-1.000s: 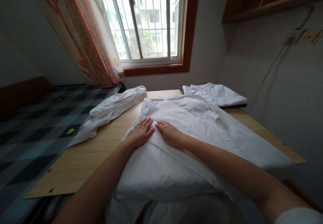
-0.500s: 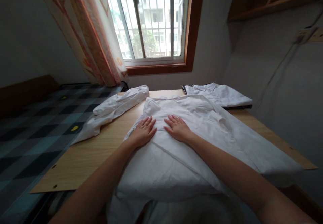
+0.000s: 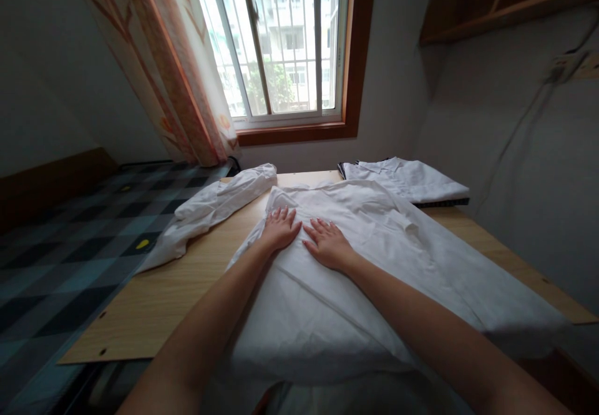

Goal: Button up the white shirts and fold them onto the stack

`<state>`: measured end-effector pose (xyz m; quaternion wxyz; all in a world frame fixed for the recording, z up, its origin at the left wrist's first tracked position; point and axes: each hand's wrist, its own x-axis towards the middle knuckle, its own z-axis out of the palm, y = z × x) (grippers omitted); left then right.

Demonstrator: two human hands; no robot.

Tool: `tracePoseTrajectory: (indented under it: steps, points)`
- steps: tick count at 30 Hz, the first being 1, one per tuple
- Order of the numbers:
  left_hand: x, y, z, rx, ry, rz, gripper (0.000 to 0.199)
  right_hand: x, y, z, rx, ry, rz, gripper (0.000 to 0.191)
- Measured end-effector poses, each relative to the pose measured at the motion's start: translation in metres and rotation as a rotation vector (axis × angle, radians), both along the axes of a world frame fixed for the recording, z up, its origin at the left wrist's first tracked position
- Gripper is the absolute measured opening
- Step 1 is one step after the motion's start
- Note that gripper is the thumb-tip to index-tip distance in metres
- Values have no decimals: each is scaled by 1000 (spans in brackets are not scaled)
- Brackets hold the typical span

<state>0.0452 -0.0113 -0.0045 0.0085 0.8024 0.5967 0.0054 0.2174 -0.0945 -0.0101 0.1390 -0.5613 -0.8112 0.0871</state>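
Note:
A white shirt lies spread on a light wooden board, its near part reaching past the board's front edge. On its left half my left hand rests flat, palm down, fingers spread. Just to the right, my right hand also lies flat on the cloth with its fingers apart. Neither hand grips the fabric. Creases run through the shirt below both hands. At the far left of the board, a loose white sleeve stretches out toward the bed, its link to the shirt not clear.
Folded white clothing sits on dark striped cloth at the board's back right. To the left is a bed with a checked sheet. Behind are a window and a patterned curtain. A wooden shelf hangs at upper right.
My left hand has slid right and slightly forward across the shirt, closer to my right hand. My right hand stays nearly in place. The view has tipped slightly upward.

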Motion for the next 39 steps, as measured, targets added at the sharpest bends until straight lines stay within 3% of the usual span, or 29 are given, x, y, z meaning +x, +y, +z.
tracePoseTrajectory:
  steps: [6, 15, 39]
  points:
    - [0, 25, -3, 8, -11, 83, 78, 0, -1, 2, -19, -6, -4, 59]
    - [3, 53, -2, 23, -37, 155, 73, 0, 0, 1, -26, -18, -4, 59]
    - [0, 105, -7, 78, -37, 261, 75, -1, 2, 1, -42, -13, 5, 60]
